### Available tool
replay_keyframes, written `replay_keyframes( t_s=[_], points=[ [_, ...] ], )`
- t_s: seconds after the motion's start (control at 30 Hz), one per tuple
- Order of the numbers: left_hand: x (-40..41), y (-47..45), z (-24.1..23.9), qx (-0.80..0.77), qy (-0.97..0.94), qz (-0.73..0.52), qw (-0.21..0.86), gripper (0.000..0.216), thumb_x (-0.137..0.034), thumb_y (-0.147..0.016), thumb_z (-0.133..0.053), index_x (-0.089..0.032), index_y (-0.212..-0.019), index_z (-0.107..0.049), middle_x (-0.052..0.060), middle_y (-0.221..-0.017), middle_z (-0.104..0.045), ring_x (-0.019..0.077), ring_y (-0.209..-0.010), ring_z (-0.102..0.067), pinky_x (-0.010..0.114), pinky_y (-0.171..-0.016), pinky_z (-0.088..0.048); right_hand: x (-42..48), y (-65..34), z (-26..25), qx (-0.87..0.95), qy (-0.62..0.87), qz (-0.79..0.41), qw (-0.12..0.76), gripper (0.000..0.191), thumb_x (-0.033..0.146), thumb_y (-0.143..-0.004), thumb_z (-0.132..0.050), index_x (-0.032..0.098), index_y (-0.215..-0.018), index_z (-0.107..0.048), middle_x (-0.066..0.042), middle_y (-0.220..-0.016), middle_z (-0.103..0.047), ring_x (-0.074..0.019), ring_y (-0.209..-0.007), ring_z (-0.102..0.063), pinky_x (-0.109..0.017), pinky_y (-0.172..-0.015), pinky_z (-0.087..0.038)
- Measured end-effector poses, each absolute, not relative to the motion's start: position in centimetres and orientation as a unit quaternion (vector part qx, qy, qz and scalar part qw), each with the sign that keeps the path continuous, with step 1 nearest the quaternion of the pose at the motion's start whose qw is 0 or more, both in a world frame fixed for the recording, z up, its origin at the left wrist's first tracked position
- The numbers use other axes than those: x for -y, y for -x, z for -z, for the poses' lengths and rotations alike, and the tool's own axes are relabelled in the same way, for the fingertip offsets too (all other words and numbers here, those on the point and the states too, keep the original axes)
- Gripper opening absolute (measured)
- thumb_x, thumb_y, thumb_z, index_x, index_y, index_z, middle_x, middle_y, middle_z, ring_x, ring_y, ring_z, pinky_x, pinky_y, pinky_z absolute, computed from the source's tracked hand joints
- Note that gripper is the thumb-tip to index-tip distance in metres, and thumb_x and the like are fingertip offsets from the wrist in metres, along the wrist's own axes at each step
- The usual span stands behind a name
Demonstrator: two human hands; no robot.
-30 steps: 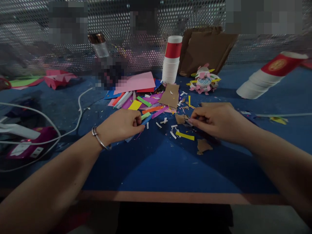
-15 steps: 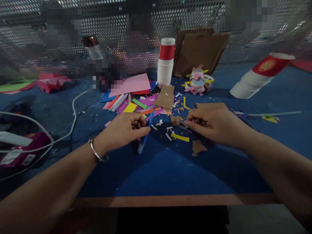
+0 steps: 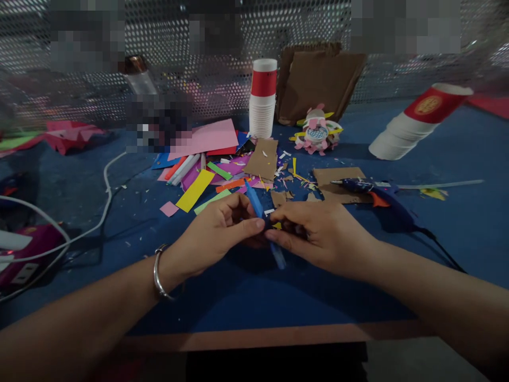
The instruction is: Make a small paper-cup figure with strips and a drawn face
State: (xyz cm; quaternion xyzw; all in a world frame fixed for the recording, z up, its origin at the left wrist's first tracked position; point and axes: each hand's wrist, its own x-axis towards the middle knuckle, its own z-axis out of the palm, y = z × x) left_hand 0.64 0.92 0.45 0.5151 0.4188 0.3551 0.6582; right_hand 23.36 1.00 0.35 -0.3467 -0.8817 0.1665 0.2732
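In my left hand (image 3: 226, 225) is a slim blue stick-like piece (image 3: 255, 200), tapered at its upper end and paler toward the bottom. It slants between both hands; whether it is a pen or folded paper I cannot tell. My right hand (image 3: 314, 231) meets it from the other side, thumb and index fingertip closed at its middle. The remaining right fingers are curled and partly hidden. Brown torn cardboard scraps (image 3: 280, 198) and small paper bits lie just beyond the fingertips. Beyond my right hand, a dark blue glue gun (image 3: 358, 184) rests on a cardboard piece (image 3: 338, 174).
Coloured paper (image 3: 214, 137), markers (image 3: 185, 168) and a yellow strip (image 3: 195, 191) lie beyond my left hand. Stacked paper cups (image 3: 262, 101) stand behind; another cup stack (image 3: 413, 124) leans at right. A paper-decorated craft piece (image 3: 317, 132) sits between. White cable (image 3: 106, 185) crosses the left.
My hands have come together in the middle, the left moving right with the blue piece and the right moving left. The blue piece now tilts the other way, and the glue gun is uncovered.
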Motion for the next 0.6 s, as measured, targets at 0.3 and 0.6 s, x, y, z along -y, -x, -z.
replay_keyframes(
  t_s=[0.3,0.6],
  points=[
    [-0.8,0.2,0.5,-0.426,-0.656,-0.32,0.534,0.023,-0.036,-0.098,-0.075,-0.019,-0.115,-0.074,0.004,-0.104,-0.081,0.0171,-0.093,-0.078,0.03,-0.085,-0.064,-2.2,-25.3,-1.8,0.817,0.491,-0.195,0.23,0.023,0.04,-0.096,-0.065,0.023,-0.08,-0.061,0.002,-0.062,-0.06,-0.0152,-0.056,-0.055,-0.03,-0.058,-0.038],
    [2.0,-0.1,-2.9,-0.24,-0.879,-0.299,0.282,0.027,-0.01,-0.104,-0.058,-0.017,-0.125,-0.073,0.004,-0.113,-0.084,0.0132,-0.103,-0.078,0.022,-0.096,-0.061,-3.0,-26.4,-3.0,0.751,0.651,-0.011,-0.108,0.027,0.042,-0.098,-0.057,0.025,-0.077,-0.057,-0.005,-0.079,-0.069,-0.0237,-0.072,-0.058,-0.035,-0.065,-0.03]
  ],
)
